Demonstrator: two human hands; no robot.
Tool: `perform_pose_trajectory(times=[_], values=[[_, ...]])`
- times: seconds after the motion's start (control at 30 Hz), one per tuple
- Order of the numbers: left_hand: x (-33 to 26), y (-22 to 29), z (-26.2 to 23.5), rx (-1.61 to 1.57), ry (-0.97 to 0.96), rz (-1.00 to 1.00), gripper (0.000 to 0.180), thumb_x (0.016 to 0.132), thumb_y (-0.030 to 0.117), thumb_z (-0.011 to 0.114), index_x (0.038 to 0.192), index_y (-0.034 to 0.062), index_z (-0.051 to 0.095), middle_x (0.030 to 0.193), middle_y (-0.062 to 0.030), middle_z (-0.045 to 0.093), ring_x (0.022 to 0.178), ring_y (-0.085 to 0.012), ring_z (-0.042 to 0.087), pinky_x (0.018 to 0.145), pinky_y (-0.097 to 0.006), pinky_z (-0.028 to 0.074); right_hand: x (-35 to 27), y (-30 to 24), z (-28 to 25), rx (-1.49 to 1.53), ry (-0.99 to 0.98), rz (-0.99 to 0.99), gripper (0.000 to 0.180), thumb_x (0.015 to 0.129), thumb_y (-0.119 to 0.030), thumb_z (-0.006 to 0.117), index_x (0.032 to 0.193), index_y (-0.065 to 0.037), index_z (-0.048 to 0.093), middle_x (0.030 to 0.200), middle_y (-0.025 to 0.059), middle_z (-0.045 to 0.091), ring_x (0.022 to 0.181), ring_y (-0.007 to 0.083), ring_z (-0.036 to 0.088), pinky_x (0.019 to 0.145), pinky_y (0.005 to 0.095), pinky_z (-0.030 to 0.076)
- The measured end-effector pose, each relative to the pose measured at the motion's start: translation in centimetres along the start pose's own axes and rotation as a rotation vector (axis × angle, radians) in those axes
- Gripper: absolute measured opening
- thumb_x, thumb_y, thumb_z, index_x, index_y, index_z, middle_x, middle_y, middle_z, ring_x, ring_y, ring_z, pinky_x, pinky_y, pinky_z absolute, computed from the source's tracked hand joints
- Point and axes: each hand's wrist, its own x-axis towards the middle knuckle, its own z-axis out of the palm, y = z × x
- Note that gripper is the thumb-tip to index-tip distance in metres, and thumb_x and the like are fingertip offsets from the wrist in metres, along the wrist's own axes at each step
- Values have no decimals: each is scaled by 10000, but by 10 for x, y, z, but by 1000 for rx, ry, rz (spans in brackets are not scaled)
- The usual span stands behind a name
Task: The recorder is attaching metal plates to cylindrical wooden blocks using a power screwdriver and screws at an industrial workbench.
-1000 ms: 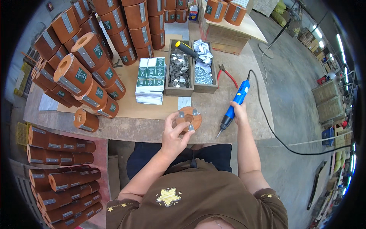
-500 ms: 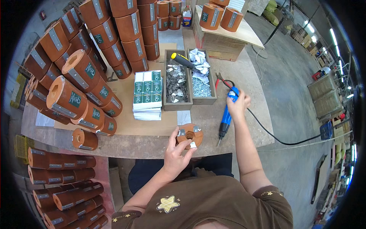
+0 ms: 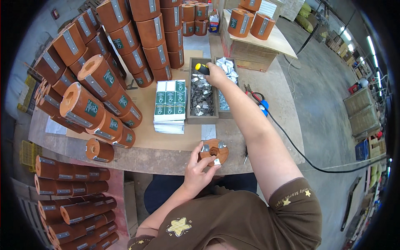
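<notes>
Workshop bench (image 3: 266, 96) of bare wood, front edge near person. Spool (image 3: 213, 151) stood at that edge: brown cylinder seen end-on, round hole in centre, three small metal plates on top face. Left hand (image 3: 198, 170) pinched spool's near rim, fingers spread. Right hand (image 3: 216, 74) reached over two trays (image 3: 203, 96) of metal parts, fingers curled beside yellow-black screwdriver (image 3: 201, 68); grip unclear. Blue driver (image 3: 263, 109) lay right. Label stack (image 3: 170, 106) left of trays.

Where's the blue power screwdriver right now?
Head view: the blue screwdriver lies on the table, right of the parts tray, beside the red pliers, partly hidden under the right forearm.
</notes>
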Motion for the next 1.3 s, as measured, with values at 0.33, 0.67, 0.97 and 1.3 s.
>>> perform_pose_trajectory(times=[0.33, 0.67, 0.97, 1.3], values=[[-3, 1, 0, -66, 16, -65, 273, 599, 80, 762, 839, 9, 654, 1210, -261, 433, 1051, -343, 524, 857, -362, 452, -46, -30, -132, 560, 406, -109, 369, 679, -163, 621, 968, -15, 444, 853, 163, 583, 792, 297, 582, 721, 385, 465], [-1, -2, -3, 34, -21, -38, 301, 607, 125, 752, 883, 53, 655, 1235, -237, 416, 1053, -336, 521, 850, -373, 458, -227, -75, -150, 1705, 107, -313, 146, 879, -197, 475, 823, -84, 402, 599, 46, 439, 526, 147, 444, 508, 301, 410], [-4, -4, 2, -13, -31, -54, 286, 604, 75, 747, 873, 37, 659, 1248, -225, 396, 1042, -318, 532, 867, -356, 447, -261, -78, -112, 1624, 160, -221, 167, 803, -27, 570, 822, -47, 406, 614, 73, 492, 517, 138, 481, 475, 283, 399], [-3, -7, 1, 3, -24, -30, 274, 610, 71, 741, 868, 37, 657, 1256, -218, 390, 1034, -315, 536, 866, -361, 448, -259, -76, -105, 1594, 91, -276, 169, 790, -14, 570, 810, -47, 405, 622, 80, 503, 520, 137, 488, 480, 271, 413]])
